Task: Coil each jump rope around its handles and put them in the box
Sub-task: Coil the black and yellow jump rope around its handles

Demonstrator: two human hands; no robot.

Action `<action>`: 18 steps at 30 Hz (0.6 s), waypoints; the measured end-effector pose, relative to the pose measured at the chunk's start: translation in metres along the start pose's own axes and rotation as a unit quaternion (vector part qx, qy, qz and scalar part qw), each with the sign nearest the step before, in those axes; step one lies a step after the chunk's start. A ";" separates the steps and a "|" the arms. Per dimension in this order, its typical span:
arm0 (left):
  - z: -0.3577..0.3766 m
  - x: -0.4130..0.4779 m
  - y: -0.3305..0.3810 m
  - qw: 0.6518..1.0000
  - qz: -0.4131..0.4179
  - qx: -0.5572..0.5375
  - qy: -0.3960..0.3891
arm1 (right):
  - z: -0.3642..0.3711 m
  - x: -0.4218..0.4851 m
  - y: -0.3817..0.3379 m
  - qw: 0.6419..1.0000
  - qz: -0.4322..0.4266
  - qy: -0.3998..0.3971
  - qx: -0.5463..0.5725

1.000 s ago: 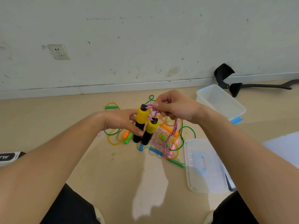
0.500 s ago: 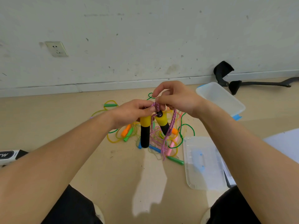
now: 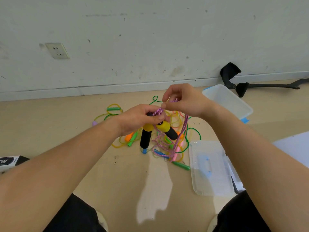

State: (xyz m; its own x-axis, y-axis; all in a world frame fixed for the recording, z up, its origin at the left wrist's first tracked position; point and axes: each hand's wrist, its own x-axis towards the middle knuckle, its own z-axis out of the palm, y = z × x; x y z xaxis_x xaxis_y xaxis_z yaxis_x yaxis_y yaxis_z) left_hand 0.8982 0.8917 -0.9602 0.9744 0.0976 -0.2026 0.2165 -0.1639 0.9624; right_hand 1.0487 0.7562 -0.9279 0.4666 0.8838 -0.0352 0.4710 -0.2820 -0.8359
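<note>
Now | left hand (image 3: pixel 137 119) fingers curl round handles (image 3: pixel 145 136) | right hand (image 3: pixel 184 102) fingers pinch pink rope (image 3: pixel 158 112) just above

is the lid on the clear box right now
No, the lid lies flat on the floor, apart from the open box.

We find the box (image 3: pixel 229 101) open-topped, its mouth unobstructed from above. The lid (image 3: pixel 210 168) lies flat on the floor (image 3: pixel 50 128) between us and the box, just beside the rope tangle (image 3: pixel 164 148). Bare floor lies left of that tangle.
</note>
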 end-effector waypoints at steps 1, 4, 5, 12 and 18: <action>0.000 0.000 -0.002 1.000 -0.001 0.004 -0.010 | -0.001 0.001 0.003 1.000 -0.008 0.001 -0.028; 0.000 -0.002 -0.002 0.998 -0.016 0.007 -0.061 | -0.003 0.001 0.008 0.995 -0.006 0.012 -0.096; 0.000 -0.001 -0.002 0.997 -0.022 -0.006 -0.069 | -0.004 0.001 0.008 0.995 -0.001 0.017 -0.097; -0.005 -0.004 0.011 0.990 -0.023 -0.114 -0.074 | 0.001 0.000 0.023 0.996 0.020 0.009 0.086; -0.017 -0.007 0.008 0.989 -0.016 -0.139 0.036 | 0.031 -0.003 0.029 0.986 0.093 -0.012 0.141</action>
State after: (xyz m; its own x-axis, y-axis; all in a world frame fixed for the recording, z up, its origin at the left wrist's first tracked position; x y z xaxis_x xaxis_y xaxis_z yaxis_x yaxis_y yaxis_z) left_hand 0.8922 0.9065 -0.9484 0.9583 0.1705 -0.2293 0.2115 0.1165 0.9704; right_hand 1.0381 0.7573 -0.9691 0.5053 0.8366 -0.2119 0.1512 -0.3276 -0.9326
